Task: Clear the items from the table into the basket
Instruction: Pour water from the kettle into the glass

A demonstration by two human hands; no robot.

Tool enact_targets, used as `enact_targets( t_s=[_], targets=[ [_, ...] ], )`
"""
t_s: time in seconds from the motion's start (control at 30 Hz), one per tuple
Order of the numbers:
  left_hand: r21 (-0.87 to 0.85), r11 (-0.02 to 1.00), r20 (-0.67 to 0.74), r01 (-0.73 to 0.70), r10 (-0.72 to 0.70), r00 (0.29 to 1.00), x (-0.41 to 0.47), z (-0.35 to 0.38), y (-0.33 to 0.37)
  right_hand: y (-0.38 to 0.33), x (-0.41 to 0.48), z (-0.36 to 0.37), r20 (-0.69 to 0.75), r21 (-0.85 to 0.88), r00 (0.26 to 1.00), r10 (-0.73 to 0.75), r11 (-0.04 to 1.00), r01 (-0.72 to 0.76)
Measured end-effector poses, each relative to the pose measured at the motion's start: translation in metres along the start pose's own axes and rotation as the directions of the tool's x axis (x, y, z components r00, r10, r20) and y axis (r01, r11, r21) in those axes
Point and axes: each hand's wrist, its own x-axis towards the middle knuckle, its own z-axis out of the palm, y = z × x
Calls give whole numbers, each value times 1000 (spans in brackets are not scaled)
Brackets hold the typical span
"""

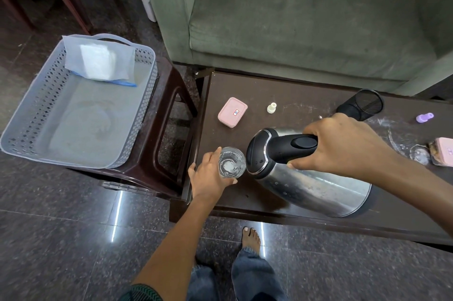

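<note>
Low in the frame's centre, the left hand wraps a clear glass while the right hand clamps the steel kettle by its handle, both seemingly bound for the grey basket at left. Farther back on the table wait a pink box and mesh cup.

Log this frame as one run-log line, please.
left hand: grip on glass | right hand: grip on kettle handle | basket: bag only | table: items remain
</note>
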Motion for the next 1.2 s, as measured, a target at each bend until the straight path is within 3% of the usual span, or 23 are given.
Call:
enact_targets(
  t_s=[0.8,1.03,1.2],
  targets=[
    [-14,1000,-27,-14,14,1000,0,2,-2,2,-2,2,-36,83,999,10,997,-7],
    [-3,1000,6,16,-16,1000,-3,-1,3,21,-19,11,-62,263,995,76,963,-57],
    [56,998,54,37,-40,998,-4,-8,11,36,-39,15,-123,453,974,192,884,-117]
  ],
)
